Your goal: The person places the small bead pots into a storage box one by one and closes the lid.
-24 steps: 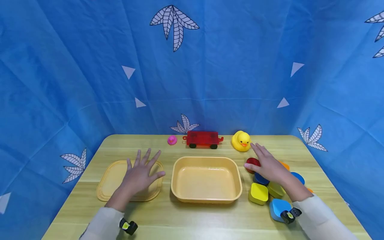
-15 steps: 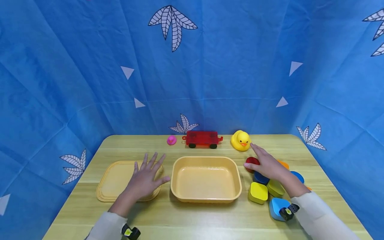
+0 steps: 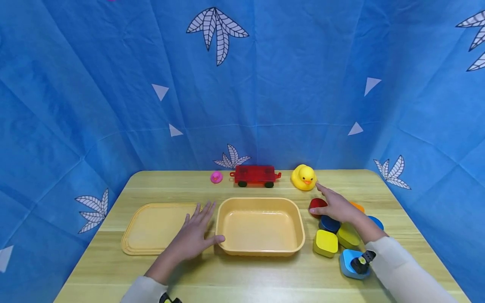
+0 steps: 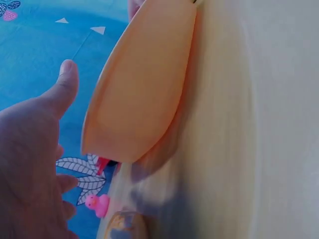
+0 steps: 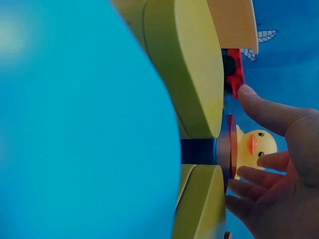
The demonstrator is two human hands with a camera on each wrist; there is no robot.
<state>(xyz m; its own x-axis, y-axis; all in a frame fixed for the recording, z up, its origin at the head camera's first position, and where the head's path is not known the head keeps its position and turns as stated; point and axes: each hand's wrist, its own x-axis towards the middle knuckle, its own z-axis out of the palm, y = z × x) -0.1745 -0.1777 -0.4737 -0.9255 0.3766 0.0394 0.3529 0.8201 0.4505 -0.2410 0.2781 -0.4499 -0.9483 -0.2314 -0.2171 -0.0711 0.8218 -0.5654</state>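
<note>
My left hand [image 3: 195, 236], fingers spread, is at the left side of the cream-orange tub [image 3: 260, 227], its thumb near the rim; in the left wrist view a gap shows between the hand [image 4: 30, 164] and the tub wall [image 4: 144, 79]. My right hand [image 3: 338, 207] has its fingers extended and holds nothing. Its thumb is over the round red block [image 3: 317, 203], and its fingertips are close to the big yellow duck [image 3: 303, 177]; whether they touch cannot be told. In the right wrist view the hand [image 5: 294, 174] is beside the duck [image 5: 260, 144].
A flat cream-orange lid [image 3: 151, 229] lies left of the tub. Behind it stand a small pink duck [image 3: 216, 177] and a red wagon [image 3: 255, 174]. Around my right forearm are a yellow block [image 3: 326, 243], a light blue one [image 3: 347, 264], a dark blue one [image 3: 329, 224] and others.
My left hand has moved right, from over the lid to the tub's left side. My right hand has shifted only slightly, its fingers closer together.
</note>
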